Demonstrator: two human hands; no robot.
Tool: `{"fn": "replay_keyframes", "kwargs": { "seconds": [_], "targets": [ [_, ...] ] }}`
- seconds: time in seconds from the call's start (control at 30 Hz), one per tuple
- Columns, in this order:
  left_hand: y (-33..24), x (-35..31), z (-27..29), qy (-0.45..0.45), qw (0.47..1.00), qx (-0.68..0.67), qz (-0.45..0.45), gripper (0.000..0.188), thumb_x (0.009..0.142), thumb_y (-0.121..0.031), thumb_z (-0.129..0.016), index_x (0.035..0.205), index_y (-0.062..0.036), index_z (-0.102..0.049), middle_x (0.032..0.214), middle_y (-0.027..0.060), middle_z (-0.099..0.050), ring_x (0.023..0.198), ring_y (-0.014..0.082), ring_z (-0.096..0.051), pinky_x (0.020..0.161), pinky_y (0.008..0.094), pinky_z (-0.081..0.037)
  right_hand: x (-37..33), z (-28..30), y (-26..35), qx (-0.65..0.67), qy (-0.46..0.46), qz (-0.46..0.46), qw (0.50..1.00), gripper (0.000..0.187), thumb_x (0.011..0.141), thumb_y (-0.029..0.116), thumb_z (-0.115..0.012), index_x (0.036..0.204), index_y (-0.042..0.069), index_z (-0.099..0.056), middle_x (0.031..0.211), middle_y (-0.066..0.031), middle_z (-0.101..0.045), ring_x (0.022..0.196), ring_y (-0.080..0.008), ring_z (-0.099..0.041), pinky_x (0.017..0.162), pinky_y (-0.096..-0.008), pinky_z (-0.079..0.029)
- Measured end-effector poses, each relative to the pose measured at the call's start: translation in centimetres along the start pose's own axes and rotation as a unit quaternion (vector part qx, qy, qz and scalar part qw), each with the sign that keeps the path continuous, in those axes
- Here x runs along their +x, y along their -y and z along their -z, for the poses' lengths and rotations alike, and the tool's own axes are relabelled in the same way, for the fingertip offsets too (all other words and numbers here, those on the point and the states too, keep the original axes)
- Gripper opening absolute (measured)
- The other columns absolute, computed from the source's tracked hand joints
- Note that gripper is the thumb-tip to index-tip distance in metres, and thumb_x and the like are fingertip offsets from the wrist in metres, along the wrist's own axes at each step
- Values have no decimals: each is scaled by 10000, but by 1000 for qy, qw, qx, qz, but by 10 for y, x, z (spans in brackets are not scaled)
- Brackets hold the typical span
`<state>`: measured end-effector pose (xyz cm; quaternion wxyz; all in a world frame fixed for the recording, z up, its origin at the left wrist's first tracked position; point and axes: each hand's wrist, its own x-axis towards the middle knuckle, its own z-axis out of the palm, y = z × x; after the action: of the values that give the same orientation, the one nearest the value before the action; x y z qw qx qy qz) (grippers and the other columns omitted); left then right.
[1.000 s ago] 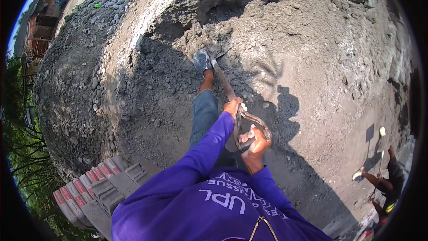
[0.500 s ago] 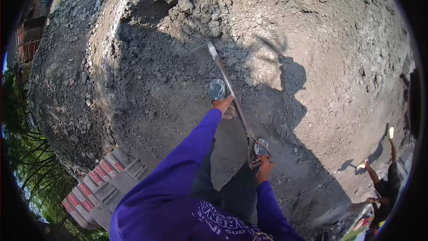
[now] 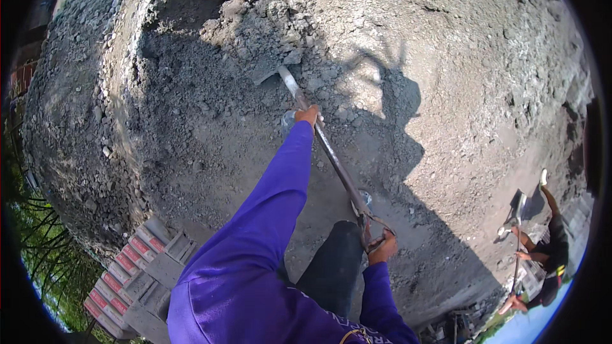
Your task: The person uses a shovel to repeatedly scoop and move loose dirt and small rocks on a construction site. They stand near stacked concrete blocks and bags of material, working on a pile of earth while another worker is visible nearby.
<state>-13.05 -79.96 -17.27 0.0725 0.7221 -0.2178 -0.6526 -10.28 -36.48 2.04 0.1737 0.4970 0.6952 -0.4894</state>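
Note:
A shovel (image 3: 336,164) with a worn metal shaft slants away from me over grey soil. Its blade (image 3: 265,72) rests against loose dirt and clods and looks partly covered by them. My left hand (image 3: 309,116) is closed round the upper part of the shaft, not far behind the blade. At the near end, my right hand (image 3: 382,246) grips the shovel's loop handle, close beside my knee. Both arms are in purple sleeves. One of my shoes (image 3: 288,121) shows partly behind my left hand, the other beside the shaft near the handle.
Grey blocks (image 3: 137,274), some with red-and-white labels, are stacked at the lower left. A bank of pebbles (image 3: 105,57) runs along the left. A heap of broken soil (image 3: 280,25) rises ahead. On the far right another person (image 3: 553,248) holds a long-handled shovel.
My left hand has moved forward along the shaft toward the blade. The blade now shows against the soil, shifted slightly left. The other person's shovel has come into view.

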Motion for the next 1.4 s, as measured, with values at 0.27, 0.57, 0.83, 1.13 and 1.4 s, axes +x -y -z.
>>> {"fn": "replay_keyframes", "kwargs": {
  "seconds": [0.27,0.57,0.83,1.13,1.4],
  "targets": [
    [99,-159,15,7,989,-151,-7,192,935,-186,-679,991,-31,-580,750,70,-625,580,217,-622,531,454,-556,37,151,118,-81,65,120,987,114,820,63,-644,850,-45,-657,662,-94,-578,442,-208,-491,386,-339,-378],
    [251,-354,1,-32,912,-409,21,203,917,-220,-708,895,-53,-596,749,88,-623,589,232,-625,565,456,-574,40,292,349,-211,209,347,889,110,820,108,-633,799,2,-653,494,-26,-470,347,-180,-449,338,-310,-365],
    [436,-454,58,-155,691,-703,68,212,928,-246,-706,884,-72,-593,738,77,-601,585,229,-617,551,474,-571,-7,229,442,-452,358,506,642,242,883,252,-612,698,95,-600,513,22,-449,393,-115,-420,386,-299,-302],
    [788,-586,271,-310,323,-894,-15,209,922,-282,-667,849,-150,-523,713,11,-544,606,192,-543,628,424,-496,-259,340,69,-651,601,414,209,247,860,25,-666,1096,-45,-642,624,-45,-589,433,-93,-480,428,-252,-369],
    [975,-612,304,-215,514,-824,-98,312,824,-353,-623,661,-138,-466,634,97,-541,607,302,-575,615,440,-506,-416,539,-19,-468,754,280,-365,582,838,199,-727,1334,-18,-514,700,-230,-656,609,-396,-664,601,-462,-522]
  ]
}}
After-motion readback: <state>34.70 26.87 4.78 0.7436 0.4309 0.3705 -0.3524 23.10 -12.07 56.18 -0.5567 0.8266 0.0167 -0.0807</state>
